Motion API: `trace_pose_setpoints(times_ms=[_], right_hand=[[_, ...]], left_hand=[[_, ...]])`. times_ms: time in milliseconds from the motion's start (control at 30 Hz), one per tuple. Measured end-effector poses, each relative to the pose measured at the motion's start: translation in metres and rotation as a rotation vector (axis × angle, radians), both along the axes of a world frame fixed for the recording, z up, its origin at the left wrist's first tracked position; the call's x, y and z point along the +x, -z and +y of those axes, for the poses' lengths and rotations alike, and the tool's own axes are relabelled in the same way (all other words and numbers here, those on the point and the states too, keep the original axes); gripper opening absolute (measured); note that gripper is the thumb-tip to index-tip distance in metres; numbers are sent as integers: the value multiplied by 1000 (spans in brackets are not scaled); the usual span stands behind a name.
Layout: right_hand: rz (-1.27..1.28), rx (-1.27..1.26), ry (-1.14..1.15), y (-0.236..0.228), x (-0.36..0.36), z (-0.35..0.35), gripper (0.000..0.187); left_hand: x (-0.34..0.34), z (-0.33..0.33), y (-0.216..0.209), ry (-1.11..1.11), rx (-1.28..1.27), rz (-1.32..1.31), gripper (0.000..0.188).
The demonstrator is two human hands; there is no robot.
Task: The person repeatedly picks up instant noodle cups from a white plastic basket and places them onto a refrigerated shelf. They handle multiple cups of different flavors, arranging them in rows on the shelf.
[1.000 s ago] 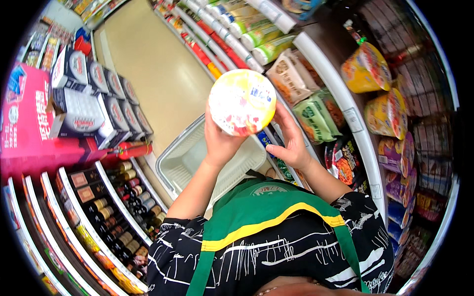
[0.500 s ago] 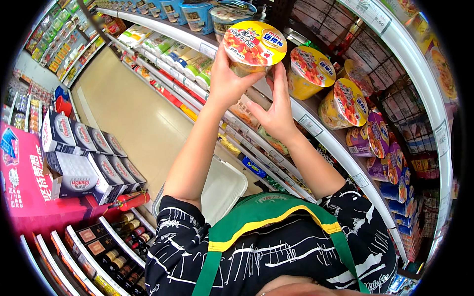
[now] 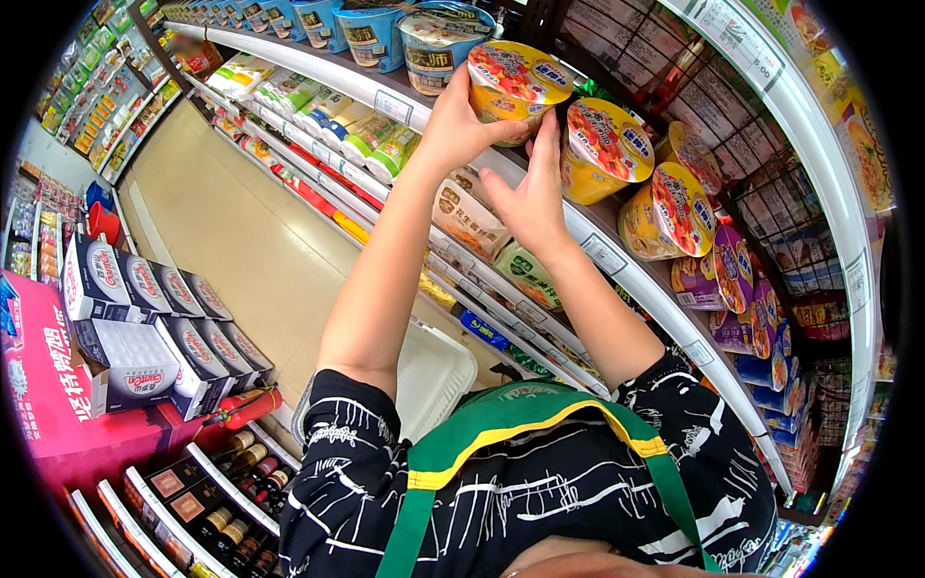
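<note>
A yellow instant noodle cup [image 3: 516, 81] with a red food picture on its lid is at the front of the upper shelf. My left hand [image 3: 461, 123] holds its left side, the thumb stretched across the near wall. On its right side are the fingers of my right hand [image 3: 536, 197], with that thumb held apart. The cup stands between a blue noodle cup [image 3: 438, 58] and a second yellow noodle cup [image 3: 605, 149]. Its base is partly hidden by my hands, so whether it rests fully on the shelf is hard to see.
The shelf's white front rail [image 3: 665, 308] curves below my hands. More yellow cups and purple noodle cups [image 3: 732, 265] line the right. Packets fill lower shelves. A white plastic tray [image 3: 438, 376] is beneath my arms. Boxed cartons [image 3: 135, 356] stand left, across the aisle floor [image 3: 251, 231].
Both hands have moved the yellow noodle cup slightly right and away from me, into the row beside the blue cup. More of its side wall shows now. My view has shifted slightly.
</note>
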State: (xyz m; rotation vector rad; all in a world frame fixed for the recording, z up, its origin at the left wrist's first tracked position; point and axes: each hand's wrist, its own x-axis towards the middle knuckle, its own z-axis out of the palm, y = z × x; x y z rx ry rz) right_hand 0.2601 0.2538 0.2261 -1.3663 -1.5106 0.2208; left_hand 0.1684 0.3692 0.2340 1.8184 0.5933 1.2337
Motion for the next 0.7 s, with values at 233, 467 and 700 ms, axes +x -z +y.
trace_pose_setpoints(times_ms=[233,467,700], right_hand=[[-69,-29,60,-5,0,4,99],[-142,-49,127,3,-1,0,97],[-183,-160,48,-1,-3,-28,96]], left_hand=[[11,16,7,53,6,-63,91],[7,5,2,-9,40,15,99],[0,-4,11,-33,100,53,105]])
